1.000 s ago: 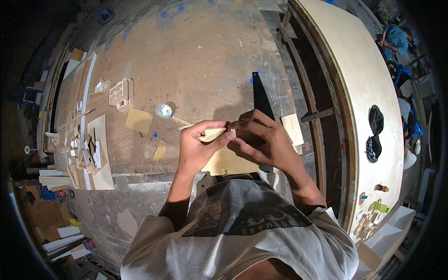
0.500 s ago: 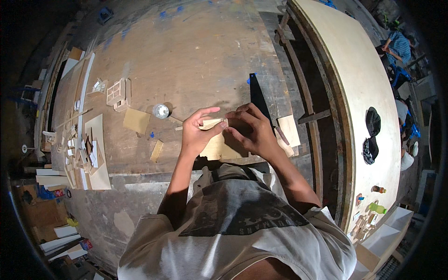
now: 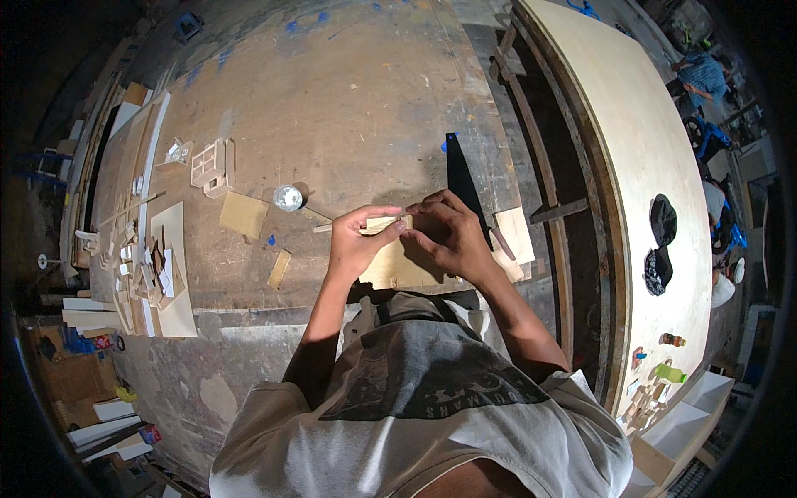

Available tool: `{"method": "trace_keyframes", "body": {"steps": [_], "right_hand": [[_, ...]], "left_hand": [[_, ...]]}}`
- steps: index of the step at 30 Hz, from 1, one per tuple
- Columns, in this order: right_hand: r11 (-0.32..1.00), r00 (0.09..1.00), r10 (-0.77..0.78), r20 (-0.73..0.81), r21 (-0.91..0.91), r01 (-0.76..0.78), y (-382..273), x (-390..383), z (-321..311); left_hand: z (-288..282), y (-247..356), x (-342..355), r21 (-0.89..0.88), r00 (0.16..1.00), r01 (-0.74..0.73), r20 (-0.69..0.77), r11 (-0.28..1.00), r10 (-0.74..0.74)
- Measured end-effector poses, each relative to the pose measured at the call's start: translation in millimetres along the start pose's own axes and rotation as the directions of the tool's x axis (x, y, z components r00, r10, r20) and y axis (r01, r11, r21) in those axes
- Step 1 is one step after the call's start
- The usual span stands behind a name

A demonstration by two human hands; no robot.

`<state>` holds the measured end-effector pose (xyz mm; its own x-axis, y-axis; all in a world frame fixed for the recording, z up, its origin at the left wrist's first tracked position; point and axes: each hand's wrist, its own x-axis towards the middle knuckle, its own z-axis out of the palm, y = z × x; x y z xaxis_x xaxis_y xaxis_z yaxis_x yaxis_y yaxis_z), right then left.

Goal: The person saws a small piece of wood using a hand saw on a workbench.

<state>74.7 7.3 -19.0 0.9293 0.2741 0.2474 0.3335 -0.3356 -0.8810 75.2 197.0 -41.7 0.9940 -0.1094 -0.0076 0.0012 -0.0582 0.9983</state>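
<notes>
1. A small thin wood piece point(image 3: 383, 224) sits in the middle of the frame, just above a flat plywood sheet point(image 3: 398, 267) on the workbench point(image 3: 349, 100).
2. The left hand point(image 3: 357, 241) pinches the left end of the small wood piece between thumb and fingers.
3. The right hand point(image 3: 448, 232) pinches its right end, fingertips bent down on it.
4. A black saw blade point(image 3: 462, 178) lies just behind the right hand, pointing to the top of the frame.
5. A small round shiny cup point(image 3: 288, 197) stands to the left of the hands.
6. A square brown card point(image 3: 243, 214) lies beside the cup.
7. A little wooden frame model point(image 3: 209, 164) sits farther up and left.
8. A big pale curved board point(image 3: 639, 166) fills the right side.
</notes>
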Motion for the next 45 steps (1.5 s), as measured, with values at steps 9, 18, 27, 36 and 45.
{"method": "trace_keyframes", "body": {"steps": [9,18,27,36,45], "right_hand": [[0.998,0.998,-0.065,-0.016,-0.011,0.065,1,-2,0],[0.998,0.998,-0.06,0.002,-0.007,0.06,-5,-6,-3],[1.0,1.0,-0.019,0.016,0.015,0.019,-25,-9,-13],[0.859,0.985,0.144,-0.089,0.506,-0.08,-38,-16,-16],[0.835,0.974,0.21,-0.084,0.533,-0.135,-21,-21,-4]], "left_hand": [[2,6,-6,0.07,0.999,-0.043,0.0,0.997,0.043],[4,11,-13,-0.01,1.0,0.013,-0.021,1.0,-0.013],[5,22,-18,-0.019,0.999,0.019,-0.032,1.0,-0.02],[-2,46,-20,-0.132,0.996,0.018,-0.086,0.991,-0.03],[0,47,-16,-0.097,0.995,0.046,-0.087,0.994,-0.054]]}}
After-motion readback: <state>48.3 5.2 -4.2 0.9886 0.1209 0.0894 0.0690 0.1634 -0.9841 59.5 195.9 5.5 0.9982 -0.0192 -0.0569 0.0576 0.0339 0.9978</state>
